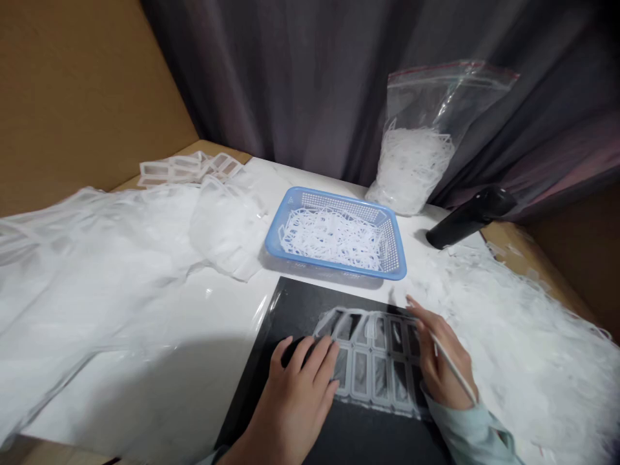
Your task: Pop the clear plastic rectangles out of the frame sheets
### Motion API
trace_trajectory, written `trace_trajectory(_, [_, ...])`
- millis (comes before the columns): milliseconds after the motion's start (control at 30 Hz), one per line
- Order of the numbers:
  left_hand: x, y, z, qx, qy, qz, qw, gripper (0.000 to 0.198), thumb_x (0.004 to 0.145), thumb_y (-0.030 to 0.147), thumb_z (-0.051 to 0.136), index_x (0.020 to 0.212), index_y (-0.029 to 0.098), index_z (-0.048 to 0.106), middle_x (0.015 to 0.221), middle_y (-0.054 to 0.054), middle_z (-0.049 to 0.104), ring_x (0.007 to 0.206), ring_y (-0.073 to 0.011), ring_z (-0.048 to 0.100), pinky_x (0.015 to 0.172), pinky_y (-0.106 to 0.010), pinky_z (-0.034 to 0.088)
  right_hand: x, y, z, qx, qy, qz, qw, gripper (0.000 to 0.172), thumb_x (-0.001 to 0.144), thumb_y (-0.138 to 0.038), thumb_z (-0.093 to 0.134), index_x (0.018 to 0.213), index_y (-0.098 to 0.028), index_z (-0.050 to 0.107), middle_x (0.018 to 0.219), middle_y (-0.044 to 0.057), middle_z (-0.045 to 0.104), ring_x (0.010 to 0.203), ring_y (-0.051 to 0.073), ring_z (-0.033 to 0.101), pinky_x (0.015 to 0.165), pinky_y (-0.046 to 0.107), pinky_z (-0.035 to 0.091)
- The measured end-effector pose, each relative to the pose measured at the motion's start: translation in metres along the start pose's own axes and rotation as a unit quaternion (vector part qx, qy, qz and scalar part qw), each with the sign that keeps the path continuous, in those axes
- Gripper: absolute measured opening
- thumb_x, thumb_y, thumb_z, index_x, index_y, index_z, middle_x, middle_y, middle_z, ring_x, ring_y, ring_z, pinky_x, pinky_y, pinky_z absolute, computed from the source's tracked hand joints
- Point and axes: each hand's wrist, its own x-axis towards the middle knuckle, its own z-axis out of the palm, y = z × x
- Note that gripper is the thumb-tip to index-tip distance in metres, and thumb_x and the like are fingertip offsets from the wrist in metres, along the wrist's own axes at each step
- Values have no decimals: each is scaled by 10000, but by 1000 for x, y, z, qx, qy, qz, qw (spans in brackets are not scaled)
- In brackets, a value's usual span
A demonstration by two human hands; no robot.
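Two hands on one black mat (295,307) at the front edge of the white counter (145,400). Left hand (290,400) lies flat, fingers (314,361) spread and not clenched, on the left end of a white plastic frame sheet (378,361); looks like it pins the sheet against sliding. Sheet sits mid-mat: two rows of windows, about five per row, exact count blocked by the hands. Right hand (438,355) grips one thin white stick (455,368) near the sheet's top right corner; fingertips (411,307) reach the sheet, stick's working end unclear. Dark mat probably gives contrast for the white frames. One blue plastic basket (274,223) behind the mat, full of loose white frame strips (334,239). One zip bag (421,97) of similar strips at the back right corner, one black handheld device (467,216) beside it. Clear film heap (97,252) along the left edge, white strip heap (533,361) along the right.
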Motion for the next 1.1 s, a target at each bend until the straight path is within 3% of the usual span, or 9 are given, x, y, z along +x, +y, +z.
trace_trajectory(133, [-2, -1, 3, -26, 10, -9, 1000, 333, 1001, 435, 469, 1214, 257, 653, 1178, 31, 711, 1076, -194, 561, 977, -421, 261, -5, 12, -8, 3, 31, 77, 997, 309, 991, -199, 466, 1270, -186, 597, 1192, 102, 689, 1101, 229, 668, 917, 337, 546])
trace_trajectory(233, [-4, -4, 4, -58, 15, 0, 998, 325, 1001, 393, 464, 1245, 267, 638, 1244, 4, 674, 1118, -200, 541, 989, -397, 250, -10, 6, -9, 53, 0, 114, 992, 322, 1001, -244, 457, 1286, -203, 601, 1187, 81, 698, 1077, 220, 685, 913, 325, 563])
trace_trajectory(400, [-3, -6, -3, -35, -45, 119, 991, 436, 970, 288, 512, 1402, 232, 513, 1462, 18, 523, 1264, -204, 453, 1047, -372, 235, -12, -21, -8, 164, -112, 41, 979, 301, 999, -208, 462, 1248, -229, 628, 1170, 68, 714, 1098, 187, 678, 934, 270, 558])
trace_trajectory(500, [-3, -5, -5, -17, -70, 165, 984, 493, 968, 281, 521, 1450, 203, 451, 1511, 12, 468, 1336, -215, 393, 1091, -385, 226, -11, -34, -6, 209, -144, -3, 967, 285, 991, -160, 463, 1205, -205, 645, 1150, 85, 724, 1098, 173, 678, 953, 251, 549])
trace_trajectory(867, [0, -3, -2, -2, -53, 157, 986, 429, 1009, 338, 441, 1424, 241, 487, 1516, 82, 452, 1309, -191, 396, 1049, -380, 245, -12, -37, 1, 207, -157, -7, 966, 307, 988, -145, 472, 1254, -178, 622, 1181, 108, 716, 1110, 159, 683, 967, 215, 543])
trace_trajectory(1100, [-1, -3, -1, -12, -51, 153, 987, 416, 1005, 340, 456, 1406, 246, 510, 1504, 69, 473, 1313, -192, 399, 1056, -376, 241, -13, -36, 1, 198, -155, -29, 967, 308, 983, -136, 468, 1258, -169, 604, 1186, 122, 711, 1125, 174, 675, 973, 244, 550])
